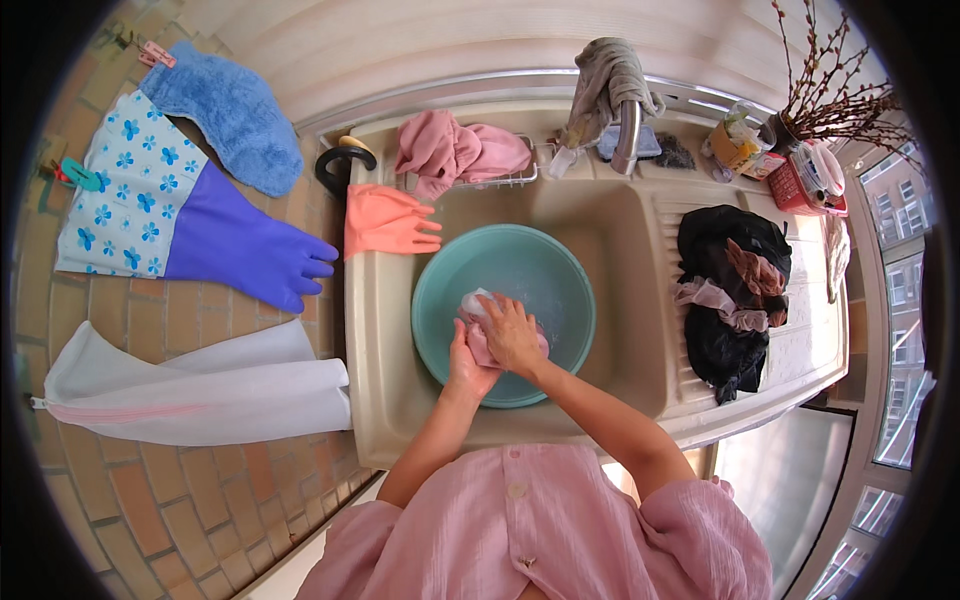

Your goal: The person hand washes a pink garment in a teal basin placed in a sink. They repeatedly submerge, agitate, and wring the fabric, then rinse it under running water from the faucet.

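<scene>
Both my hands work over a round green plastic basin (568,262) that sits in a beige sink (626,240). My left hand (472,367) cups a wet pink cloth (484,346) from below. On top, my right hand (512,337) presses the same cloth, its fingers spread across it. White suds (476,301) cling to the cloth just beyond my fingers. Cloudy water with some foam lies in the basin. The cloth's underside is hidden by my hands.
Right, black garments (731,232) lie on the ribbed drainboard (675,405). Behind stand a faucet (628,139) draped with a grey cloth (609,67) and a wire rack (517,178) bearing pink fabric (450,146). Coral gloves (382,225), a purple glove (232,232) and a white mesh bag (217,397) hang left.
</scene>
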The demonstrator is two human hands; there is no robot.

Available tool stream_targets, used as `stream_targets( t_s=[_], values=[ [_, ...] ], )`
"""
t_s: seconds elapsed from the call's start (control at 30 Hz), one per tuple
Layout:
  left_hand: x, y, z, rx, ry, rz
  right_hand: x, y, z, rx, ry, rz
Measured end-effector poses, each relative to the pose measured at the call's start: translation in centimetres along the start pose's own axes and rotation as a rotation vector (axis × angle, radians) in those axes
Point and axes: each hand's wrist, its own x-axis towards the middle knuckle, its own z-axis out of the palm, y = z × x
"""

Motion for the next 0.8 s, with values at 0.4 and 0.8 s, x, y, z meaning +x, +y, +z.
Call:
stream_targets(
  t_s=[0.4, 0.8],
  values=[
    [4.3, 2.9, -9.0, -0.020, -0.599, -0.029, 3.7, 8.4, 0.1, 1.131, -0.159, 0.244],
    [6.9, 6.7, -6.7, 1.117, 0.053, 0.088, 14.7, -4.0, -14.5, 0.103, 0.488, -0.581]
  ],
)
